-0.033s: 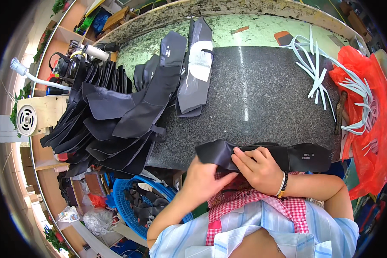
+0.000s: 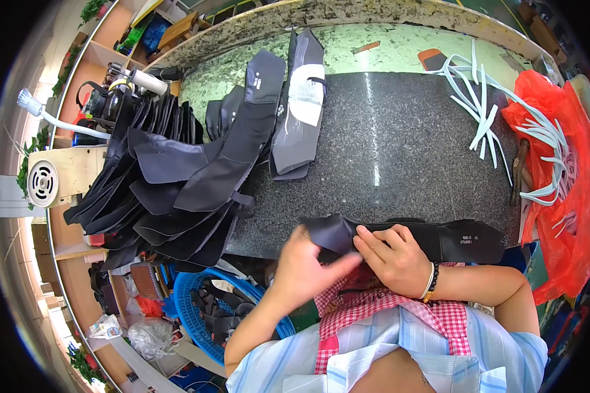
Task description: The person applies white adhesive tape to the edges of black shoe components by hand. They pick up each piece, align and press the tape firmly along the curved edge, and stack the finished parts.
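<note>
A long black leather piece (image 2: 432, 241), shaped like a boot upper, lies along the near edge of the dark stone slab (image 2: 347, 164). My right hand (image 2: 396, 262) is closed on its middle, with the fingers bent over the leather. My left hand (image 2: 308, 268) is at the piece's left end, slightly blurred, its thumb spread away from the fingers. Its fingertips are partly hidden at the leather's edge. Farther left, a pile of similar black leather pieces (image 2: 196, 167) overlaps the slab. Beside the pile lies another dark piece with a white patch (image 2: 306, 95).
Pale blue strips (image 2: 482, 111) spread over the slab's right side and into a red plastic bag (image 2: 573, 229). A blue basket (image 2: 180, 298) with dark scraps stands below the slab at left. An orange-and-black flat tool (image 2: 431, 59) lies at the back.
My left hand has shifted slightly up and left along the end of the leather piece. My right hand stays in place.
</note>
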{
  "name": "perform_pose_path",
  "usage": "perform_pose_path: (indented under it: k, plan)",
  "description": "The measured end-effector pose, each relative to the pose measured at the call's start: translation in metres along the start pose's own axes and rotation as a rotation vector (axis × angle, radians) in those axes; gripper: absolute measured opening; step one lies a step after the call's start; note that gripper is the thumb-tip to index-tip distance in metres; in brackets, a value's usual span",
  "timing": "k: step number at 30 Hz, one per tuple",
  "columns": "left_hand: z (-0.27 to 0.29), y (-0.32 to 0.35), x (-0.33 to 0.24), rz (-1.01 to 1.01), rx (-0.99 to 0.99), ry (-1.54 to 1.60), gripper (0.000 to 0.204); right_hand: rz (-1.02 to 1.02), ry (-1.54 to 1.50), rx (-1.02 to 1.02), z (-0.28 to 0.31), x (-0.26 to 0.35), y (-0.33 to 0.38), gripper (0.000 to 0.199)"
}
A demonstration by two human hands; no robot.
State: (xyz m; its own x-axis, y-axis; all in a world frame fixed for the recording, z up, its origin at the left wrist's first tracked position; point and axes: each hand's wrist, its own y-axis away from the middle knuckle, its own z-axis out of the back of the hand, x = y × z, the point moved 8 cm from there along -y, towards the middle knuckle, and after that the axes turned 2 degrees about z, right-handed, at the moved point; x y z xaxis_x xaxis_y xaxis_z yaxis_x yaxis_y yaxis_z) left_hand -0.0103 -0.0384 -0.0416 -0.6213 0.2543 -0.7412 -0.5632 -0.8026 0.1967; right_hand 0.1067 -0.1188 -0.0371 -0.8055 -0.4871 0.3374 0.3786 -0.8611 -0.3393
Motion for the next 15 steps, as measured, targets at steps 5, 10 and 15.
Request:
perform_pose_path:
  k: [5, 10, 15]
  plan:
    - [-0.001, -0.031, 0.079, 0.405, 0.02, 0.665, 0.02, 0.04, 0.056, 0.023, -0.003, 0.006, 0.001, 0.041]
    - [-0.003, -0.025, 0.076, 0.366, -0.014, 0.796, 0.026, 0.097, 0.166, 0.055, -0.006, 0.011, 0.002, 0.041]
    - [0.001, -0.025, 0.069, 0.329, -0.043, 0.747, 0.027, 0.052, 0.068, 0.128, -0.006, 0.007, -0.002, 0.067]
